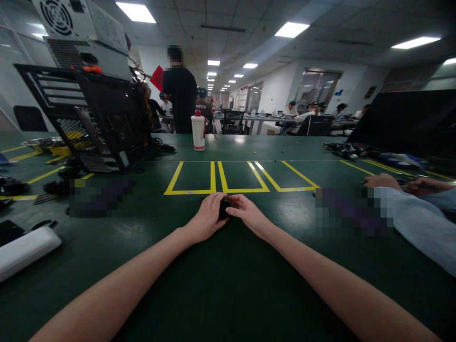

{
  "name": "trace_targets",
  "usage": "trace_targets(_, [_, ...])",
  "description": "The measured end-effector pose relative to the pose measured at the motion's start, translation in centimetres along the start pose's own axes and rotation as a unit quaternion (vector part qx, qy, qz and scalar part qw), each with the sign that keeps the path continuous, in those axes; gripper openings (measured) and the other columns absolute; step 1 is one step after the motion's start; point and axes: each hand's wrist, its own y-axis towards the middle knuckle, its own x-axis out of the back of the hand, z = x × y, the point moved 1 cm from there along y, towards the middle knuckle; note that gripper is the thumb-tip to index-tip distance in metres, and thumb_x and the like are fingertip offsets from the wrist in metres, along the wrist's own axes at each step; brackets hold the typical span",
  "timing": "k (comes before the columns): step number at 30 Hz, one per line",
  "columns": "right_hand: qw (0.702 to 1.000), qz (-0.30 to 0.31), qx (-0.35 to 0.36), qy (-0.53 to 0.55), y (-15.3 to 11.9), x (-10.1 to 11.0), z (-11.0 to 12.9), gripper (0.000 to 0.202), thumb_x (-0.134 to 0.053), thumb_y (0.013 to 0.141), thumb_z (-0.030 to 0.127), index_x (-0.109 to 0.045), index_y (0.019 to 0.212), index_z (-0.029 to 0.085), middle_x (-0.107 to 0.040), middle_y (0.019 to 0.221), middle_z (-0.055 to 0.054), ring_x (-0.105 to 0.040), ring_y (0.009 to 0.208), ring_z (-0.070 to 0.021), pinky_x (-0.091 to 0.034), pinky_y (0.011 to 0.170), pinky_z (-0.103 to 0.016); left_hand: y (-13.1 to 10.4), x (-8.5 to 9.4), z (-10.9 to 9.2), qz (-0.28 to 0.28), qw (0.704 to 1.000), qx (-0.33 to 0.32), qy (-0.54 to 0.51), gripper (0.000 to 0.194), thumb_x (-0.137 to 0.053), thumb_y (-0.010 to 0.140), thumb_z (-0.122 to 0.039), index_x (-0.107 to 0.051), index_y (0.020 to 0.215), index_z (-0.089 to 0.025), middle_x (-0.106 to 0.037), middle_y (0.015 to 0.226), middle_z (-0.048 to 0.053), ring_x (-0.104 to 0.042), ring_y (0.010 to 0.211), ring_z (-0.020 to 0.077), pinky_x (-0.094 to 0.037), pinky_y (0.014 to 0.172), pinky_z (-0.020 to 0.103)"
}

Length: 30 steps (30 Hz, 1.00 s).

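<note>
Between my two hands a small black object (pixel 223 209) rests on or just above the green tabletop (pixel 228 275); its kind cannot be made out. My left hand (pixel 208 216) is wrapped over it from the left, fingers bent and thumb beneath, covering most of it. From the right, my right hand (pixel 248 214) pinches at the object's near side with thumb and fingertips. Both hands are just in front of the yellow tape outlines (pixel 245 191) on the table.
An open black computer case (pixel 107 123) carries metal power supplies (pixel 89 28) at the left. A white cup (pixel 198 133) with a red lid stands behind the tape. Left front lies a white case (pixel 28 251). At right, a co-worker's sleeved arm (pixel 409 213) reaches in near cables (pixel 345 149).
</note>
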Motion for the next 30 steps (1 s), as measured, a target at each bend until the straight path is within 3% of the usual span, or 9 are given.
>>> trace_targets(6, [0.993,-0.050,0.043,-0.096,0.2,-0.1,-0.5,0.032,-0.056,0.070,0.019,-0.051,0.101,0.019,-0.054,0.110,-0.005,-0.047,0.108,-0.0171,-0.032,0.098,-0.037,0.1,0.1,1.0,-0.019,0.999,0.037,0.023,0.057,-0.055,0.075,-0.025,-0.024,0.122,-0.020,-0.034,0.121,0.010,-0.036,0.114,0.0260,-0.031,0.096,0.045])
trace_targets(11, [0.963,-0.076,0.043,-0.256,0.0,0.7,-0.5,0.033,-0.051,0.076,0.029,-0.049,0.107,0.020,-0.052,0.115,-0.006,-0.046,0.110,-0.0188,-0.032,0.097,-0.040,0.5,0.6,2.0,-0.014,0.995,0.100,0.020,0.057,-0.054,0.075,-0.031,-0.026,0.122,-0.017,-0.037,0.116,0.011,-0.039,0.112,0.0272,-0.034,0.094,0.043])
trace_targets(18, [0.920,-0.008,0.024,-0.390,-1.3,0.8,1.0,0.047,-0.054,0.073,0.039,-0.044,0.115,0.021,-0.049,0.118,-0.006,-0.046,0.109,-0.0199,-0.037,0.091,-0.040,0.6,1.4,3.7,0.017,0.975,0.217,-0.044,0.058,-0.052,0.075,-0.038,-0.029,0.122,-0.014,-0.040,0.116,0.012,-0.043,0.108,0.0269,-0.038,0.090,0.040])
trace_targets(22, [0.894,-0.001,0.038,-0.446,-1.3,0.8,0.7,0.043,-0.054,0.074,0.031,-0.044,0.115,0.021,-0.049,0.115,-0.005,-0.047,0.108,-0.0191,-0.038,0.091,-0.037,0.7,1.3,4.8,-0.002,0.973,0.225,-0.046,0.062,-0.053,0.075,-0.034,-0.025,0.126,-0.014,-0.038,0.121,0.014,-0.039,0.113,0.0274,-0.034,0.094,0.041])
trace_targets(30, [0.842,-0.110,0.031,-0.527,0.0,2.8,0.0,0.034,-0.046,0.078,0.028,-0.047,0.111,0.017,-0.051,0.113,-0.008,-0.046,0.107,-0.0220,-0.038,0.090,-0.038,0.7,1.3,5.9,-0.003,0.973,0.214,-0.083,0.059,-0.054,0.075,-0.032,-0.028,0.126,-0.022,-0.041,0.119,0.010,-0.045,0.107,0.0255,-0.041,0.086,0.039])
